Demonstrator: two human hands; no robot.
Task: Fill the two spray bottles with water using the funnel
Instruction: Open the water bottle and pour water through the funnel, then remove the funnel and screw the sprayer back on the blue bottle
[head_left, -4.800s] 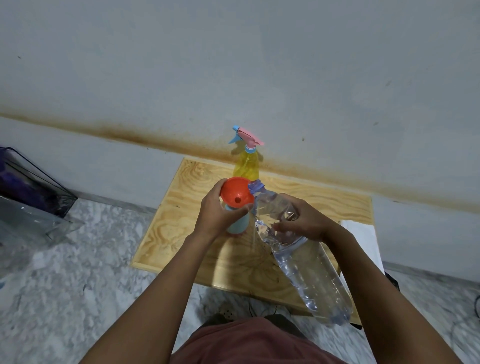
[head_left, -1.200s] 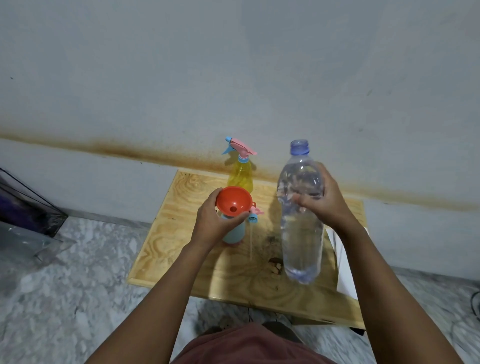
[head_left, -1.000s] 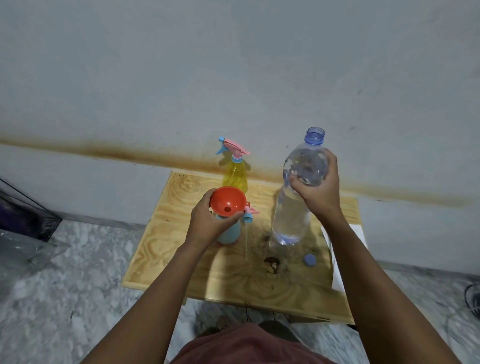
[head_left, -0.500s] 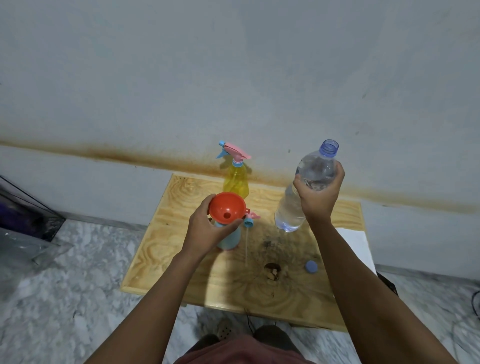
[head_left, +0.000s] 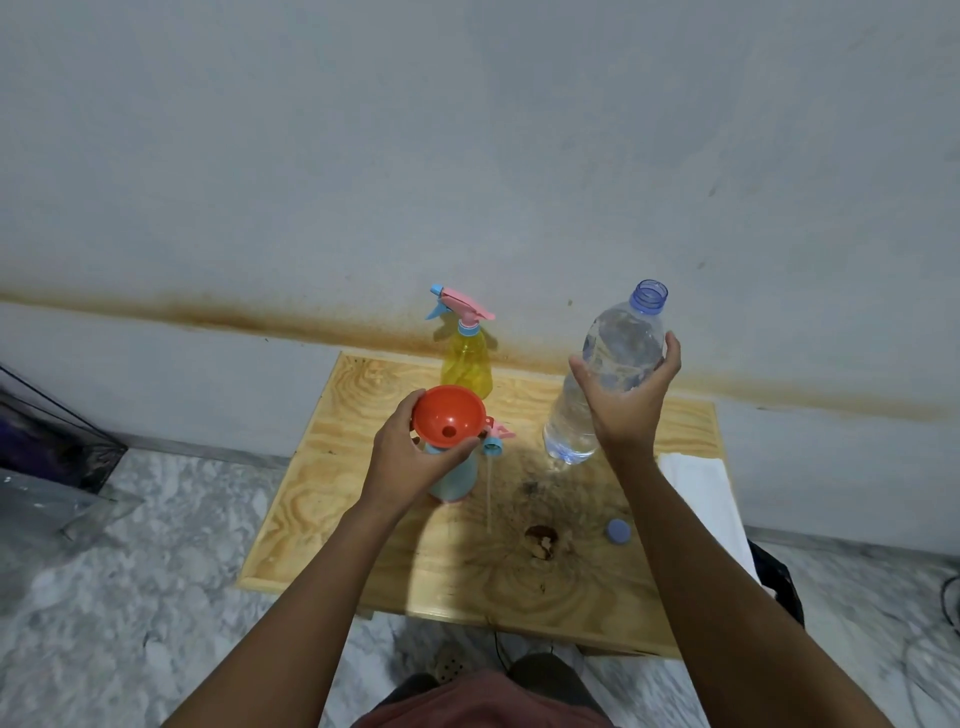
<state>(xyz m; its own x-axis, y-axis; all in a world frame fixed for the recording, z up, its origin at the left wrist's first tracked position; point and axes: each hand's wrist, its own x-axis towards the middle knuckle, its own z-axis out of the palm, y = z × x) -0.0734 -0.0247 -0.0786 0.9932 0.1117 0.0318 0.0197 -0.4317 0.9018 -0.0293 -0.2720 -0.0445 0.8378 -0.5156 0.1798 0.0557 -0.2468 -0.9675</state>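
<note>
Funnel (head_left: 451, 415) sits in the blue spray bottle (head_left: 457, 475), gripped by left hand (head_left: 415, 457); right hand (head_left: 626, 397) fingers (head_left: 670, 353), clasping the water bottle (head_left: 605, 374), should set it beside the funnel.

2 hands, 2 spray bottles, 1 funnel on a wooden board.

The left hand (head_left: 415, 457) grips the blue spray bottle (head_left: 457, 478) with the orange funnel (head_left: 449, 415) seated in its neck. The right hand (head_left: 628, 400) holds the uncapped water bottle (head_left: 608, 369) tilted, its base near the board (head_left: 363, 509). The yellow spray bottle (head_left: 466, 364) stands behind; a blue cap (head_left: 618, 531) lies on the board, a loose sprayer head (head_left: 496, 439) beside the funnel.
</note>
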